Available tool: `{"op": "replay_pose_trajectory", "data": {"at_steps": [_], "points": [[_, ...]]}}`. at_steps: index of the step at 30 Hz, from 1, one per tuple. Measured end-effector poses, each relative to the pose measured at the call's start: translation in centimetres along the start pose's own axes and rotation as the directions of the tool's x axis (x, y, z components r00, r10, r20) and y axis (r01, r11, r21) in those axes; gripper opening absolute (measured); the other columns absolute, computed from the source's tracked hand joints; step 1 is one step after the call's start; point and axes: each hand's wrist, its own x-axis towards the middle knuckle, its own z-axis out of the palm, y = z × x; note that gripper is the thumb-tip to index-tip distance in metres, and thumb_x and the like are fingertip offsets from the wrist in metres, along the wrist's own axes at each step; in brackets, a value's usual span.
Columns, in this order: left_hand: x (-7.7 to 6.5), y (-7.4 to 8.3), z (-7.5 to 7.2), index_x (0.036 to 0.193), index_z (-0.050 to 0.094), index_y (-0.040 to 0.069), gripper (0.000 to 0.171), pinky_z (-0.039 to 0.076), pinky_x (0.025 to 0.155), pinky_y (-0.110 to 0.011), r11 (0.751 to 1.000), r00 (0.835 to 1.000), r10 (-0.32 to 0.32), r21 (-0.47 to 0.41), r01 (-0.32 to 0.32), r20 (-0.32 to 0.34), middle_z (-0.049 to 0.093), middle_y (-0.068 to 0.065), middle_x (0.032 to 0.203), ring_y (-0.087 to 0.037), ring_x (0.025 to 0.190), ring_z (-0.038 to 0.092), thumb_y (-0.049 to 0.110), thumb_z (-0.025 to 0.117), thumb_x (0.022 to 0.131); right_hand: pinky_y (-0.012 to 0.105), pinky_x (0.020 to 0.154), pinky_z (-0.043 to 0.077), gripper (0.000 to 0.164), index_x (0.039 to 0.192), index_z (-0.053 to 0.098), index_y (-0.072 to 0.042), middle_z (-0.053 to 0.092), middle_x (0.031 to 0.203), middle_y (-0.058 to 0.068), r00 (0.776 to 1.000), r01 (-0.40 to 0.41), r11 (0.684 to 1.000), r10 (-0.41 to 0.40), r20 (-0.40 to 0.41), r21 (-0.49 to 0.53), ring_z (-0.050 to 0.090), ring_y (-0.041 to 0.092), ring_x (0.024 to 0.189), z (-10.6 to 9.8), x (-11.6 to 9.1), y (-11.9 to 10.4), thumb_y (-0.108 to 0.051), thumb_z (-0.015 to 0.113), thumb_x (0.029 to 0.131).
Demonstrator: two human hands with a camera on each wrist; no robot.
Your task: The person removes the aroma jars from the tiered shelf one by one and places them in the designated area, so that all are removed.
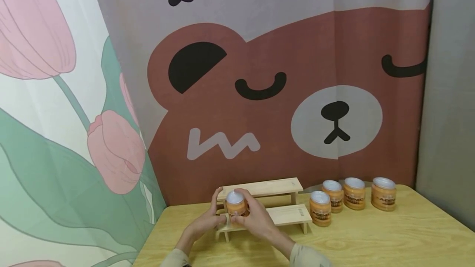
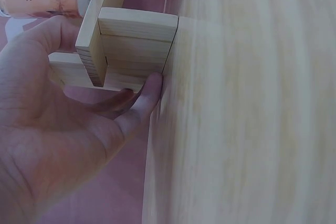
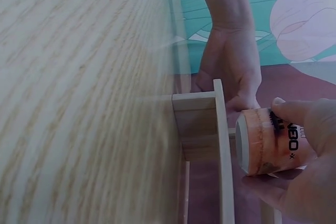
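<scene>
A jar (image 1: pixel 236 206) with orange contents, a dark-lettered label and a whitish lid is upright in my right hand (image 1: pixel 257 219), gripped between thumb and fingers. In the right wrist view, a narrow gap separates the base of this jar (image 3: pixel 262 142) from the lower plank (image 3: pixel 224 156). My left hand (image 1: pixel 205 221) holds the left end of a two-step wooden stand (image 1: pixel 287 214). The left wrist view shows its thumb by the lower plank and a fingertip (image 2: pixel 153 81) against the leg (image 2: pixel 139 40) near the tabletop. Its other fingers are partly hidden behind the stand.
Several matching jars stand right of the stand; the closest jar (image 1: pixel 320 209) is beside its right end, and the farthest jar (image 1: pixel 384 195) is near the table's back right. Behind the wood-grain table (image 1: pixel 356 242) hangs a bear-print curtain (image 1: pixel 274 135), with a tulip-print curtain (image 1: pixel 74 168) at left.
</scene>
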Motion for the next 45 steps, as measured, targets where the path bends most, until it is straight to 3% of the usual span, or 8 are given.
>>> {"op": "replay_pose_trajectory", "data": {"at_steps": [6,9,12,19,33,36,38,45], "points": [[0.1,0.1,0.0,0.16,-0.011,0.041,0.104,0.044,0.076,-0.044,1.0,1.0,0.008,0.013,-0.008,-0.001,-0.001,-0.023,0.162,-0.044,0.118,0.042,0.008,0.062,0.093,0.045,0.086,0.052,0.076,0.149,0.045,-0.013,0.059,0.129,0.007,1.0,0.001,1.0,-0.001,0.014,-0.023,0.061,0.028,0.113,-0.8,-0.1,-0.8,-0.014,0.085,0.084],[0.1,0.1,0.0,0.161,-0.012,0.034,0.105,0.044,0.077,-0.043,0.999,1.0,0.016,0.031,-0.016,-0.004,-0.016,-0.014,0.162,-0.041,0.107,0.042,0.008,0.062,0.092,0.046,0.085,0.053,0.076,0.149,0.045,-0.012,0.06,0.128,0.007,1.0,0.008,1.0,-0.007,0.017,-0.029,0.061,0.029,0.112,-1.2,-0.2,-1.2,-0.014,0.085,0.084],[0.1,0.1,0.0,0.16,-0.012,0.037,0.105,0.045,0.069,-0.038,1.0,1.0,0.011,0.025,-0.011,0.0,-0.016,-0.016,0.161,-0.032,0.084,0.046,0.007,0.062,0.092,0.044,0.084,0.054,0.076,0.149,0.045,-0.011,0.061,0.127,0.008,1.0,0.015,1.0,-0.015,0.021,-0.026,0.062,0.029,0.11,-1.7,-0.4,-1.4,-0.014,0.085,0.084],[-0.1,0.0,0.1,0.16,-0.013,0.038,0.104,0.038,0.056,-0.031,1.0,1.0,0.01,0.014,-0.01,0.007,-0.015,-0.015,0.16,-0.013,0.059,0.04,0.005,0.06,0.093,0.039,0.078,0.053,0.076,0.148,0.045,-0.012,0.06,0.124,0.007,0.999,-0.018,0.999,0.017,0.029,0.036,0.061,0.025,0.104,-2.7,-1.1,-1.8,-0.015,0.086,0.083],[-0.1,0.2,0.0,0.158,-0.012,0.045,0.103,0.039,0.058,-0.033,1.0,0.999,0.028,0.011,-0.028,0.022,-0.026,-0.017,0.159,-0.019,0.061,0.04,0.003,0.059,0.095,0.045,0.078,0.051,0.078,0.143,0.05,-0.012,0.065,0.118,0.009,1.0,-0.002,0.996,0.0,-0.022,-0.087,0.063,0.025,0.099,-5.8,-2.6,-2.0,-0.012,0.09,0.077],[0.0,0.0,0.0,0.158,-0.01,0.046,0.103,0.041,0.06,-0.036,0.999,0.999,0.032,0.011,-0.032,0.016,-0.026,-0.015,0.16,-0.035,0.089,0.047,0.004,0.059,0.095,0.045,0.077,0.051,0.077,0.143,0.05,-0.012,0.065,0.118,0.008,1.0,-0.012,0.995,0.01,-0.026,-0.1,0.062,0.025,0.098,-6.4,-3.0,-1.9,-0.013,0.09,0.078],[0.1,0.0,0.0,0.158,-0.01,0.047,0.103,0.042,0.061,-0.037,0.999,0.999,0.032,0.011,-0.032,0.017,-0.024,-0.015,0.161,-0.038,0.093,0.044,0.004,0.059,0.095,0.045,0.076,0.051,0.076,0.143,0.05,-0.011,0.064,0.118,0.008,0.999,-0.024,0.993,0.021,-0.028,-0.114,0.062,0.024,0.097,-6.8,-3.3,-1.7,-0.013,0.09,0.078],[0.0,-0.1,-0.2,0.157,-0.013,0.046,0.103,0.039,0.058,-0.035,0.999,0.999,0.033,-0.007,-0.033,0.041,-0.028,-0.019,0.158,-0.017,0.061,0.04,0.002,0.057,0.096,0.041,0.073,0.052,0.076,0.143,0.049,-0.01,0.065,0.116,0.008,0.999,-0.034,0.984,0.026,-0.047,-0.174,0.065,0.024,0.096,-8.5,-4.4,-1.2,-0.016,0.09,0.079]]}}
